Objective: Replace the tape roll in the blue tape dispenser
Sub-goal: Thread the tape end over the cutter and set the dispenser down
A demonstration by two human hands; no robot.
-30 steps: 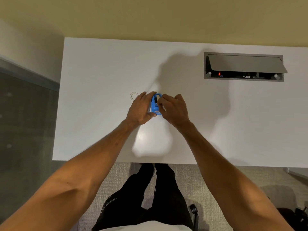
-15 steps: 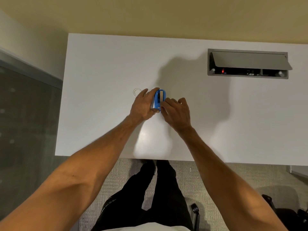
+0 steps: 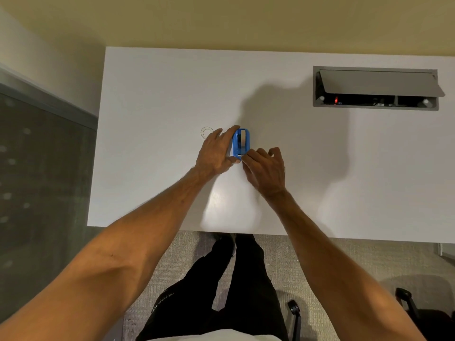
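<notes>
The blue tape dispenser (image 3: 241, 143) stands on the white table (image 3: 152, 99) near its middle, with a roll visible in its top slot. My left hand (image 3: 216, 152) grips the dispenser's left side. My right hand (image 3: 264, 168) has its fingertips pinched at the dispenser's near end, by the cutter; whether tape is between them is too small to tell. A clear, empty tape ring (image 3: 206, 132) lies flat on the table just left of my left hand.
An open grey cable hatch (image 3: 375, 88) is set into the table at the back right. The table's near edge runs just above my legs. A dark glass partition stands at the left, and chair wheels show on the carpet at the lower right.
My right hand has slid from the dispenser's right side down to its near end. The top of the dispenser is now uncovered. The left hand keeps its grip.
</notes>
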